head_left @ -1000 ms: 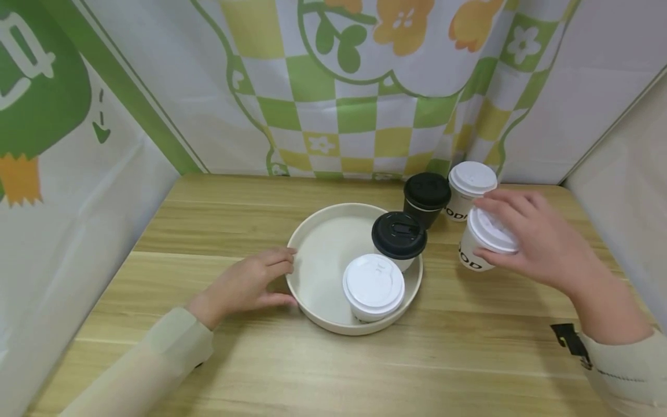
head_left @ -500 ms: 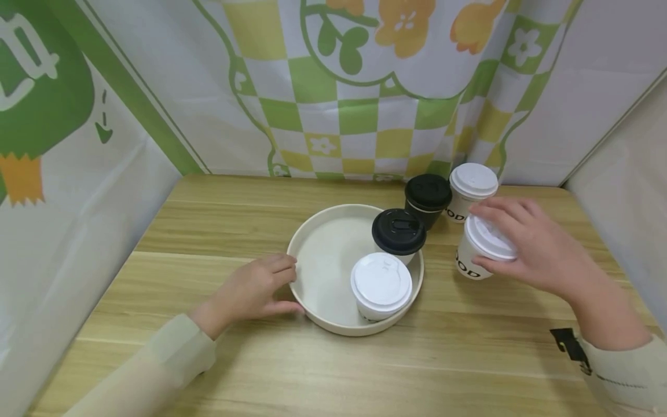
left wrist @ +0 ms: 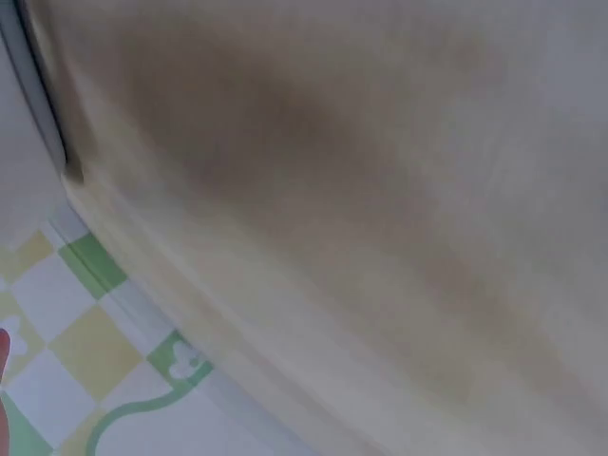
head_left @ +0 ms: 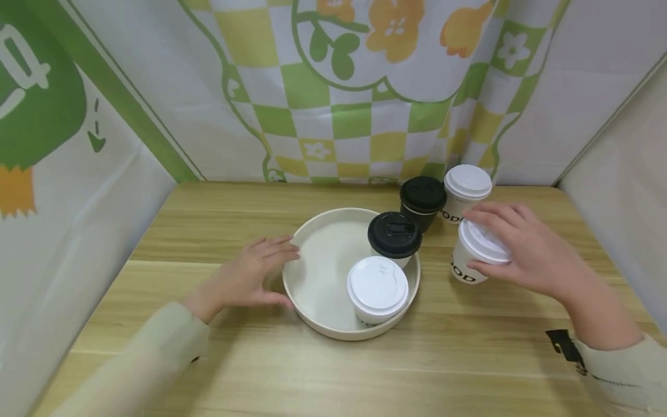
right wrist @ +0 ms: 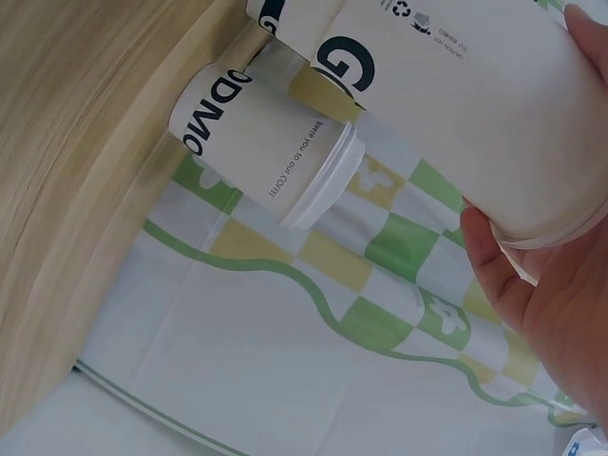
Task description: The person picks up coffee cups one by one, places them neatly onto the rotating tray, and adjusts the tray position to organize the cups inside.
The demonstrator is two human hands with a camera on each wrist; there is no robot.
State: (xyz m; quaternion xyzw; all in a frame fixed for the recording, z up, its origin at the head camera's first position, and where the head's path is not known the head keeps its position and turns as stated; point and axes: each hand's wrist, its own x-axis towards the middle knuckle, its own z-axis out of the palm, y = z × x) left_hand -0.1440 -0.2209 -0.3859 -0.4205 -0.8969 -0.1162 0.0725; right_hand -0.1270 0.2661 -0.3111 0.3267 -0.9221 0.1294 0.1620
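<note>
Table: wood, checked cloth behind
Tray: my left hand just spread wider at its rim, looser hold I guess
White cup: gripped in my right hand, toward table's right edge

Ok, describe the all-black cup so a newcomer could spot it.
On the wooden table, find the round cream tray. Just beyond its far right edge, left of a white cup, stands the black cup. Its body is dark too; the black-lidded cup in the tray is white-bodied.
</note>
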